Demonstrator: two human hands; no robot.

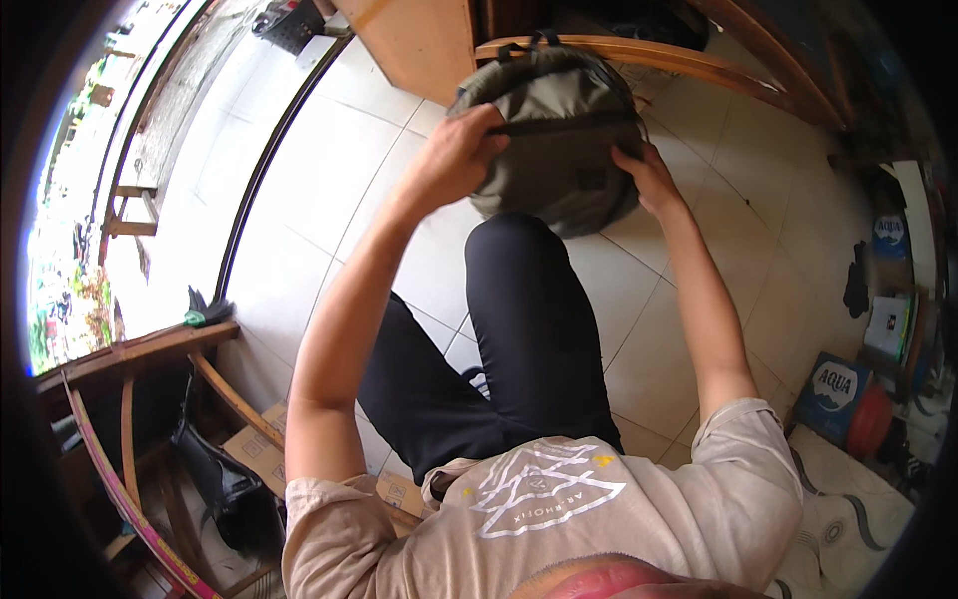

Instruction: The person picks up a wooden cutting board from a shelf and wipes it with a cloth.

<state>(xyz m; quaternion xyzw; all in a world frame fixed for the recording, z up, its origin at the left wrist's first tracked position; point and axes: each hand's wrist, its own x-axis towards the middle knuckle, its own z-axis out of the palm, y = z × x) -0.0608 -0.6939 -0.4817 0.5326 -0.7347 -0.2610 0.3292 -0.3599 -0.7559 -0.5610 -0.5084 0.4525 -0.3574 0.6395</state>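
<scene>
An olive-green backpack [559, 140] is held out in front of me, above the tiled floor and just beyond my knee. My left hand [457, 155] grips its left side near the upper seam, fingers closed on the fabric. At the lower right side, my right hand [647, 177] pinches the backpack's edge between thumb and fingers. A dark zip line runs across the front, with a small dark patch below it. Black straps show at its top. The far side of the backpack is hidden.
A wooden cabinet panel [414, 45] and a wooden rail [649, 55] stand beyond the backpack. To my left is a wooden rack [190, 339] beside an open doorway. At right sit a blue carton [830, 391], a red round object [870, 424] and a patterned mattress [848, 509].
</scene>
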